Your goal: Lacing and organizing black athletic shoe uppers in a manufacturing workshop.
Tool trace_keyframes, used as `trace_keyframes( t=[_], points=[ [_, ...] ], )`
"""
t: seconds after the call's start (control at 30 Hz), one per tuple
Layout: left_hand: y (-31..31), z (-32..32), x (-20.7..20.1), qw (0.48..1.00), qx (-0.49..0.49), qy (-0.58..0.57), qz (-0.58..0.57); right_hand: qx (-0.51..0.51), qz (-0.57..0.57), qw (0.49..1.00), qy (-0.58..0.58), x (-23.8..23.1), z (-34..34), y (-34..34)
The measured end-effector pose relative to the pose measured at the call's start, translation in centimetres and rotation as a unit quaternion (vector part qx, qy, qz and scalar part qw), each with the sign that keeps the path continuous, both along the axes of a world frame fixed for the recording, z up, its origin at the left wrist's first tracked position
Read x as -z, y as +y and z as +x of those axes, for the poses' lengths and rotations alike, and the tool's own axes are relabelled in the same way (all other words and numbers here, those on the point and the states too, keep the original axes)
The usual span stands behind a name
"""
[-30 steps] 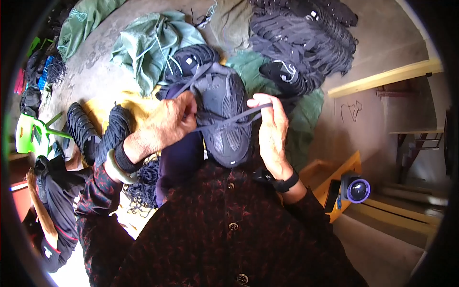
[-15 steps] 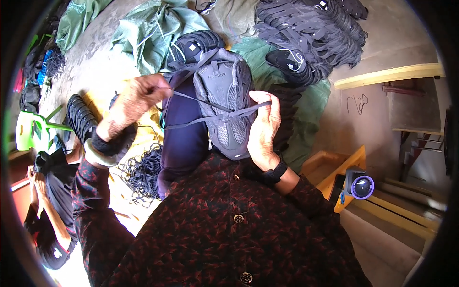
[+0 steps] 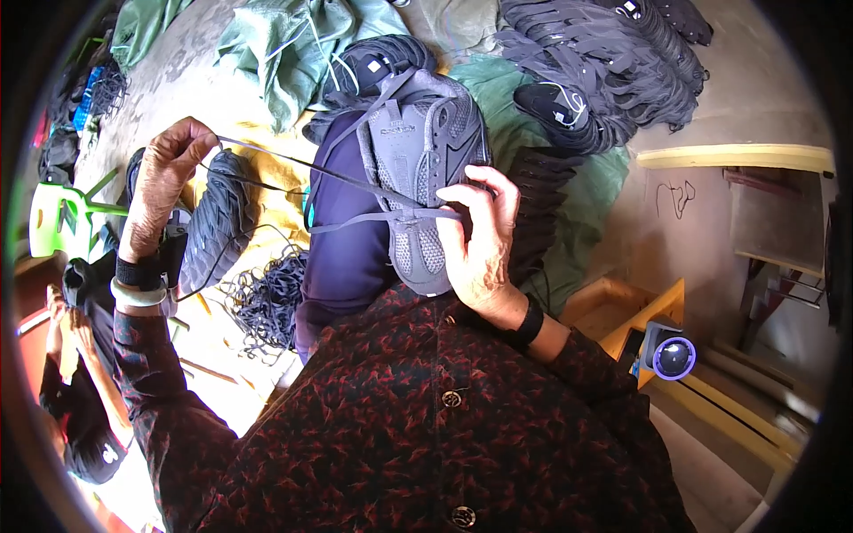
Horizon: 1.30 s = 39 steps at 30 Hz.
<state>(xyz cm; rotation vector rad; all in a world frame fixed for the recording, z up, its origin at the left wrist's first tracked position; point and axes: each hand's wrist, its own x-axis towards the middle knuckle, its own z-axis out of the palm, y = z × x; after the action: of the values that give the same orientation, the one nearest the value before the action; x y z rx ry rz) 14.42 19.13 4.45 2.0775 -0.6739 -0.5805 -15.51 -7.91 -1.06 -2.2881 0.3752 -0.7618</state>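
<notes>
A dark grey sneaker (image 3: 418, 160) rests across my lap, toe toward me. A flat dark shoelace (image 3: 311, 164) runs from its eyelets to my left hand (image 3: 173, 164), which pinches it between thumb and fingers, away to the left. The strand is pulled taut. Another stretch of lace bends left over my trouser leg (image 3: 342, 191) and returns to the sneaker. My right hand (image 3: 484, 240) lies against the sneaker's right side, thumb and forefinger closed on the lace at the lower eyelets. Its other fingers are curled over the sneaker's edge.
A tangled heap of black laces (image 3: 271, 298) lies left of my leg, beside stacked shoe uppers (image 3: 218, 213). More grey uppers (image 3: 613, 71) are piled far right on green sheeting (image 3: 577, 195). A wooden box (image 3: 604, 306) stands right. At left, a co-worker's arms (image 3: 89, 355) show.
My left hand has moved left and slightly up, drawing the lace out longer. My right hand has shifted inward onto the sneaker. The view has shifted slightly.
</notes>
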Motion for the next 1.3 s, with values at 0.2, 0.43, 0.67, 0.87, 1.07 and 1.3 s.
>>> trace_keyframes(
  t=[0.2,0.43,0.67,0.87,1.07,1.3],
  points=[
    [0.3,0.9,0.8,1.0,-0.019,0.022,0.003,-0.022,-0.05,0.998,0.019,-0.7,-0.4,0.0],
    [3.8,5.5,1.1,0.986,-0.153,-0.038,-0.055,-0.029,-0.069,0.996,0.05,-1.1,-0.5,-0.5],
    [5.8,6.5,0.9,0.983,-0.137,-0.008,-0.12,-0.044,-0.078,0.993,0.073,-1.3,-0.6,-1.5],
    [8.7,8.0,-2.2,0.939,-0.165,0.147,-0.264,-0.059,-0.007,0.996,0.071,-1.1,-0.7,-3.3],
    [6.0,6.9,-5.2,0.933,-0.107,0.127,-0.32,-0.073,0.003,0.994,0.083,-0.9,-0.6,-3.9],
    [-0.7,6.5,-3.8,0.945,-0.009,-0.328,0.001,-0.074,0.015,0.994,0.085,-1.3,-0.6,-3.9]
  ],
)
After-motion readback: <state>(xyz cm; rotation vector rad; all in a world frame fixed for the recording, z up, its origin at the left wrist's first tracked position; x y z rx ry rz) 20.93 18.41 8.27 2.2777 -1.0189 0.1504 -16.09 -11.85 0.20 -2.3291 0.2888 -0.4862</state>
